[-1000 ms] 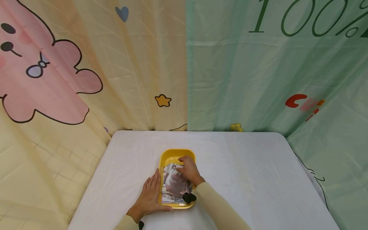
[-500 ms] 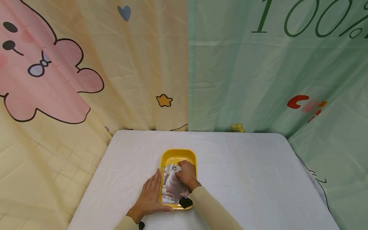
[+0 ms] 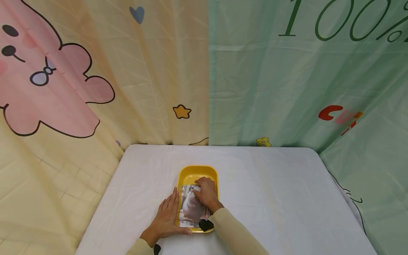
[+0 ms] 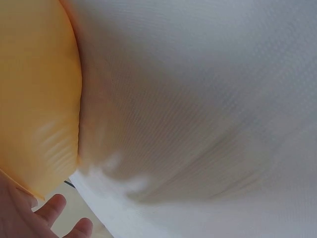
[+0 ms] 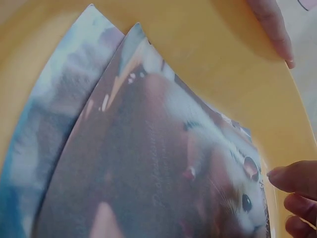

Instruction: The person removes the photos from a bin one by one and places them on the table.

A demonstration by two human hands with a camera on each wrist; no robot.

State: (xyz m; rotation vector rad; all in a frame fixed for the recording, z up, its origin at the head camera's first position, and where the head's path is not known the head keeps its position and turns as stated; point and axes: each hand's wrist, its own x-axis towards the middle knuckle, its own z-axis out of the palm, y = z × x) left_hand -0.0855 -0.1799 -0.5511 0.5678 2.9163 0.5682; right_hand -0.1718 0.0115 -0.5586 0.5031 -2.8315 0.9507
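A yellow tray [image 3: 198, 172] sits on the white table and holds a small stack of photos [image 3: 186, 221]. The top photo [image 5: 173, 168] shows a hamster. My right hand [image 3: 206, 194] is inside the tray, its bent fingers [image 5: 297, 181] holding the top photo at its far edge. My left hand [image 3: 165, 216] lies flat on the cloth against the tray's left wall [image 4: 34, 99], with its thumb along the near rim. A fingertip [image 5: 271, 27] rests on the tray rim in the right wrist view.
The white tablecloth [image 3: 271, 191] spreads widely to the right of and beyond the tray. Printed curtains [image 3: 127, 88] hang close behind and on both sides of the table. The rounded table corners [image 3: 313, 150] lie at the back.
My right hand has drawn back from the tray's far end towards me, and the top photo has turned from tilted to more square in the tray. The left hand has stayed put.
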